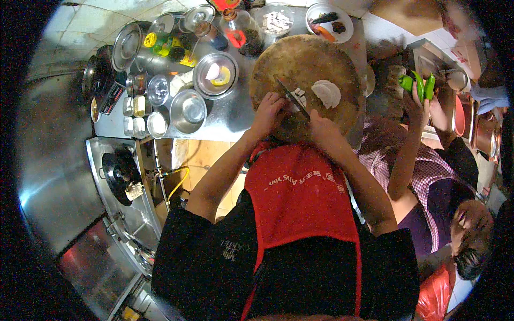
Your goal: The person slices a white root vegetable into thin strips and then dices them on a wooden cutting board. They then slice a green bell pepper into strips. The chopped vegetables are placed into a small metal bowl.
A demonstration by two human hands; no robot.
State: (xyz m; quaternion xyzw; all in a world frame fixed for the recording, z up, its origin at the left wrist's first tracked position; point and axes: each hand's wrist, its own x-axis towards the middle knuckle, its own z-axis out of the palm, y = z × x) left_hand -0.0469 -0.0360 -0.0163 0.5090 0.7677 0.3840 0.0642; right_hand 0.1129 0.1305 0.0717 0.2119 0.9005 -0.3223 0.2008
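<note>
My right hand point(324, 128) is closed on the knife point(292, 96), blade running up-left over the chopping board point(305, 64); my left hand point(267, 109), fingers curled, pins white pieces point(299, 96) just beside the blade.

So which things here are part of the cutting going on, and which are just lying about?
In use:
left hand
right hand
dark-bladed kitchen knife
pale white slices
round wooden chopping block

Lying about:
empty steel bowls
small lidded seasoning tins
glass bottle with red cap
green peppers, held by another person
</note>
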